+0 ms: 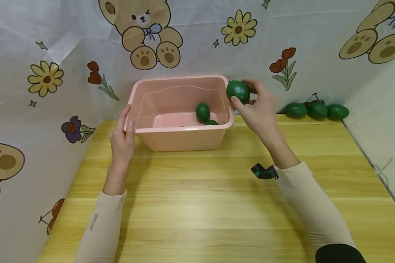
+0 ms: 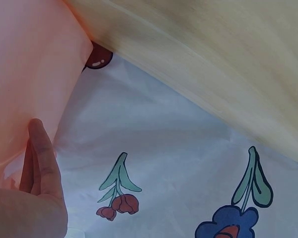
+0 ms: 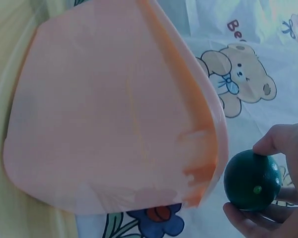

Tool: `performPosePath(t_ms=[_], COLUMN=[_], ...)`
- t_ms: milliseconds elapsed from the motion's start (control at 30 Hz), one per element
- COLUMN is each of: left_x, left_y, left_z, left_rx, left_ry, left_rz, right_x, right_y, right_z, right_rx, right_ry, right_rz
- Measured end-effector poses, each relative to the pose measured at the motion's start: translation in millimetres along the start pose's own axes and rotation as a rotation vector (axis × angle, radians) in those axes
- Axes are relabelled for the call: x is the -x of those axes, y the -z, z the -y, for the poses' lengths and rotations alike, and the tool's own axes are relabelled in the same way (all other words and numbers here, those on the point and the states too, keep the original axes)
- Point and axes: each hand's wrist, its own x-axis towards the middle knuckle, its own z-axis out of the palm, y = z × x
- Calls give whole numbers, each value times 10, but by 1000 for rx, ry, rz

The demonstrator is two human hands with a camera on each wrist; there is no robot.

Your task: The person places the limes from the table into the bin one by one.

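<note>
In the head view my right hand [image 1: 258,104] holds a dark green lime [image 1: 238,92] between thumb and fingers, level with the right rim of a pink plastic bin [image 1: 184,140]. The right wrist view shows this lime [image 3: 252,179] just outside the bin's rim, its pale stem spot facing the camera. Inside the bin, one lime [image 1: 202,112] is in full view, and another lime [image 1: 211,122] is partly hidden by the front rim. My left hand [image 1: 122,137] rests against the bin's left side; in the left wrist view its straight fingers [image 2: 44,161] lie along the outer wall.
Three more limes, with one lime [image 1: 317,110] in the middle, lie in a row at the table's back right. The wooden table [image 1: 197,204] meets a white cloth [image 1: 197,40] printed with bears and flowers behind the bin. A pale wall stands at the right.
</note>
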Motion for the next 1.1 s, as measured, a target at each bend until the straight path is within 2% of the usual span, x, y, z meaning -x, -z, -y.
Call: performPosePath(t_ms=[133, 267, 400, 667, 733, 900, 1100], left_x=[3, -1, 0, 0, -2, 3, 12], left_y=[10, 18, 13, 24, 26, 20, 14], left_z=[0, 2, 6, 18, 15, 12, 17], left_rx=[-3, -15, -7, -15, -16, -13, -18], left_ry=[0, -26, -42, -5, -6, -17, -5], left_rz=[3, -18, -17, -5, -3, -5, -7], right_x=[-73, -134, -147, -158, -157, -145, -119], right_y=[-119, -287, -434, -549, -539, -491, -407], right_z=[79, 138, 154, 132, 110, -31, -218], right_rx=[-53, -107, -86, -41, -76, -187, -172], right_ry=[59, 115, 124, 127, 119, 139, 148], right_rz=[11, 67, 104, 116, 98, -6, -60])
